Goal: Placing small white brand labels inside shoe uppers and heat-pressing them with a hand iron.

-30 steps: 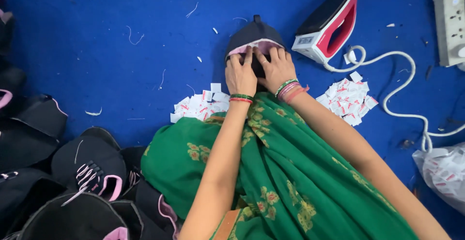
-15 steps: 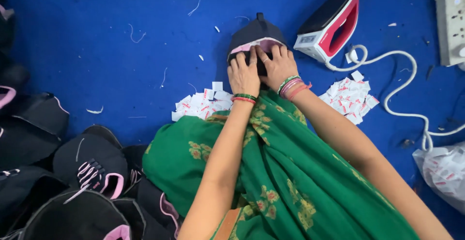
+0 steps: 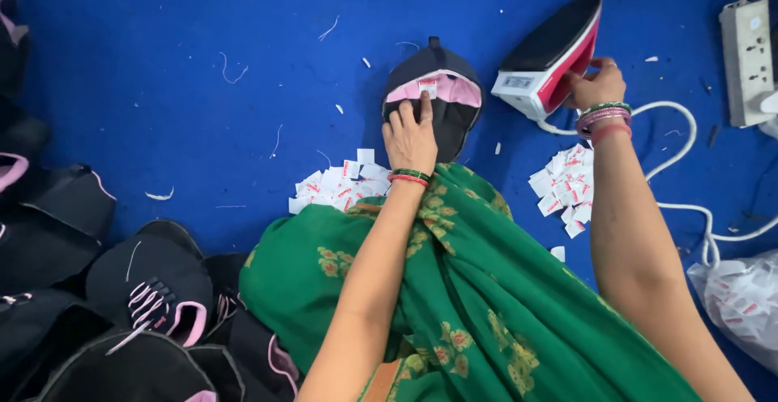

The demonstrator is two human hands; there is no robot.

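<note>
A dark cap-shaped fabric piece (image 3: 438,66) with a pink lining lies on the blue surface (image 3: 203,45) ahead of me. A small white label (image 3: 427,87) sits on the pink band. My left hand (image 3: 411,134) presses flat on the piece, one finger just below the label. My right hand (image 3: 598,84) grips the back of a red and white clothes iron (image 3: 551,53) that stands tilted to the right of the piece.
Piles of small white and red labels (image 3: 340,183) (image 3: 563,187) lie on either side of my green-draped lap. Dark and pink fabric pieces (image 3: 154,288) are heaped at the lower left. A white power strip (image 3: 750,62), a white cord (image 3: 689,175) and a clear bag (image 3: 741,301) are on the right.
My right hand left the fabric piece and moved right to take hold of the iron. My left hand stayed on the piece.
</note>
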